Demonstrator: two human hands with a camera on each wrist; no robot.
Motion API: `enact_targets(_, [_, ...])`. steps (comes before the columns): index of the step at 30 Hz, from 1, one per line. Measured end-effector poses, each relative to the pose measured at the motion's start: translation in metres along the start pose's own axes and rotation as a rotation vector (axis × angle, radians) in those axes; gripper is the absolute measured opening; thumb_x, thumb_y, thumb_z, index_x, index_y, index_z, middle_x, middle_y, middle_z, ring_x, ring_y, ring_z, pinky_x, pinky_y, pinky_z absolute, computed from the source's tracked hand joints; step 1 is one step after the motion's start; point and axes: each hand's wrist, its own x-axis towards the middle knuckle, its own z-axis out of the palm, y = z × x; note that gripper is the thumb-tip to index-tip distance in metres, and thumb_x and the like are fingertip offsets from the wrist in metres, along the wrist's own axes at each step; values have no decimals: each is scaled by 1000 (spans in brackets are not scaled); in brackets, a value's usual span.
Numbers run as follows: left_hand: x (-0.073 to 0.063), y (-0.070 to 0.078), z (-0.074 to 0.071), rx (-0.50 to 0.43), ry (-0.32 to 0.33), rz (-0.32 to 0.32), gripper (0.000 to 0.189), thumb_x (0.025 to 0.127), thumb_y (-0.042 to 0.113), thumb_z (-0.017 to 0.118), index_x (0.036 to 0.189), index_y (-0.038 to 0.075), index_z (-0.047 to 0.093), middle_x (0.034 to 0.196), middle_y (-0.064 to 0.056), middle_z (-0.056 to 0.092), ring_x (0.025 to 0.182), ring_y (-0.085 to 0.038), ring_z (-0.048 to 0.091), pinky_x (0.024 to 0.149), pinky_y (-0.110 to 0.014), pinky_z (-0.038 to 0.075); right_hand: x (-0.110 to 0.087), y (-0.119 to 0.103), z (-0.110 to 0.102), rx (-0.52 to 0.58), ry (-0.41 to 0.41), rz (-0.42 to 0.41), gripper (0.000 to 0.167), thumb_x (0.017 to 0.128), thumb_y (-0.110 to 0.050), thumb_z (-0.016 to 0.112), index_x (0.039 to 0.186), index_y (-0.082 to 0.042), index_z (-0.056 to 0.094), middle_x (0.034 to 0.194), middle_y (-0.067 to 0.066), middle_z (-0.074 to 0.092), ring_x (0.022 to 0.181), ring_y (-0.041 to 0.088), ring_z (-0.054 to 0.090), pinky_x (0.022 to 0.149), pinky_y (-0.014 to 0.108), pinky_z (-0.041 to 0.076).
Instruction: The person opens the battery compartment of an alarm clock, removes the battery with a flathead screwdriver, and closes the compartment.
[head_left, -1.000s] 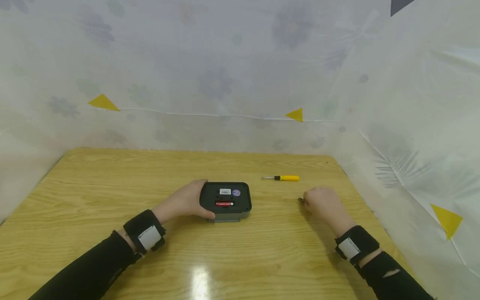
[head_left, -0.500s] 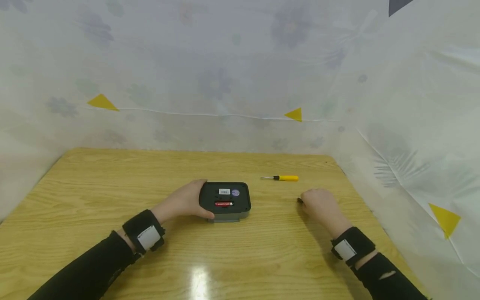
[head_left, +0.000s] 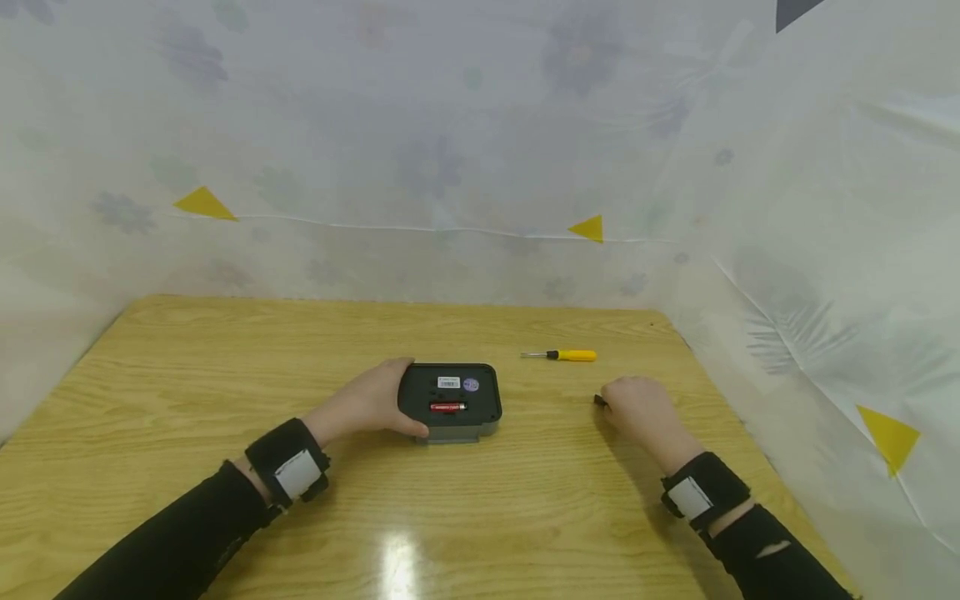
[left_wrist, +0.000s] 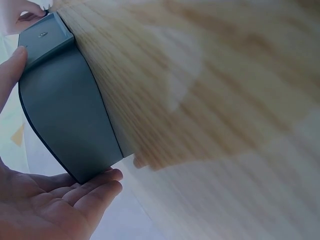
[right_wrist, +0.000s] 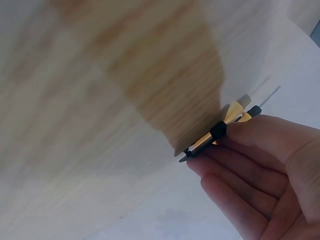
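Observation:
In the head view, a dark boxy device (head_left: 483, 400) lies on the table with its back face up. A red battery (head_left: 448, 407) sits in a slot in that face. My left hand (head_left: 375, 400) grips the device's left end, thumb on the near side and fingers on the far side; the left wrist view shows its grey-green side wall (left_wrist: 65, 105). To the right, my right hand (head_left: 641, 408) pinches a small, thin dark piece (right_wrist: 202, 146) between thumb and fingers, close to the tabletop. Most of that piece is hidden, so its kind is unclear.
A screwdriver (head_left: 576, 356) with a yellow handle lies behind my right hand, its shaft pointing left. The wood-grain table (head_left: 300, 333) meets pale patterned sheeting (head_left: 450, 167) at the back and right. Light reflects off the table's front.
My right hand has shifted very slightly left, and the piece it pinches has turned from a shiny edge to a dark one. The left hand and device have stayed put.

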Motion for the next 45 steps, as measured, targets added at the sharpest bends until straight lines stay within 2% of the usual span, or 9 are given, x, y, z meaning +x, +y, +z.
enact_targets(6, [0,-1,0,-5,3,6,116,74,39,98,157,-14,36,152,-32,53,133,-43,60,113,-57,50,3,2,0,19,-23,9,31,90,-3,76,66,-12,59,62,2,56,54,15,49,50,32,45])
enact_targets(18, [-2,0,0,-2,0,3,116,75,39,98,156,-14,36,151,-32,53,133,-44,60,114,-56,50,4,0,-1,37,-43,17,32,92,-3,75,66,-12,59,62,1,55,54,15,47,50,30,41])
enact_targets(28, [-1,-2,2,1,-1,5,116,74,39,98,156,-15,36,151,-33,53,133,-44,60,113,-57,50,6,-2,-7,59,-13,9,44,96,-2,69,61,-15,46,61,-3,33,57,12,31,53,26,27])
enact_targets(34, [1,-5,3,5,2,2,116,75,40,98,157,-14,36,151,-31,54,132,-43,60,113,-56,50,15,-17,-23,41,-44,-6,29,97,-10,76,72,-14,62,64,0,50,57,13,43,55,26,39])
enact_targets(36, [1,-5,3,7,4,6,116,75,40,98,156,-14,36,151,-31,54,132,-43,60,113,-56,51,19,-23,-27,38,-40,-17,28,97,-11,77,73,-13,64,62,-1,51,56,13,44,54,26,40])
enact_targets(41, [2,-5,2,2,5,14,115,75,39,98,156,-14,36,151,-31,54,132,-43,60,113,-56,51,30,-37,-34,39,-8,-53,26,97,-14,79,74,-14,66,59,-3,51,53,11,44,53,25,39])
enact_targets(45, [3,-4,1,4,4,20,116,75,39,98,156,-14,35,150,-31,54,132,-43,60,113,-56,50,40,-42,-38,40,29,-75,15,96,-11,79,81,-10,74,69,2,65,56,12,53,55,26,48])
